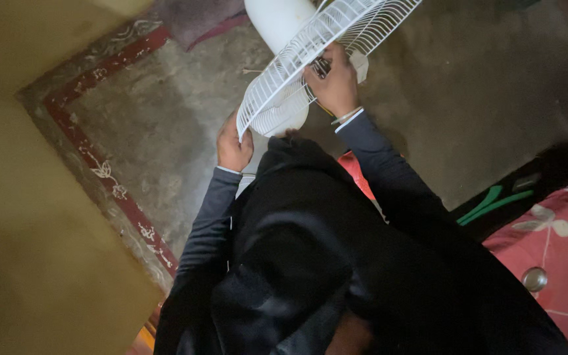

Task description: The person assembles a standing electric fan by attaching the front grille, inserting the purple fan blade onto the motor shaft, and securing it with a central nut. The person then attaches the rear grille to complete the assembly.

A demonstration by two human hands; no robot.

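- Near, bottom centre: person's black garment (310,263) fills the lower frame, grey sleeves running up to both hands.
- 4 o'clock, right edge: red floral cloth (553,243) with two small round metal pieces (534,279) lying on it, second one at the far right edge; can't tell what they are.
- 3 o'clock: green curved strips (494,202) on a dark patch beside the cloth.
- No real container in view; the only thing holding anything is the cloth.
- Left hand (233,148) just left of centre, fist closed around the lower rim of the white wire fan guard (323,46).
- Right hand (334,82) at 12 o'clock, fingers curled through the guard wires near its middle, gripping; thin band at the wrist.
- Fan guard: white, round, many thin radial wires with ring hoops, tilted, lower edge at the left hand, upper edge running out of frame at 1 o'clock. Held off the floor.
- White rounded fan body (277,23) behind the guard, at 12 o'clock, partly cut by the frame.
- Far: grey concrete floor (165,125) with a red patterned border (100,164) at 9 to 10 o'clock, yellowish wall (21,217) beyond it.
- Purple-grey cloth (198,16) at 11 o'clock, top edge.
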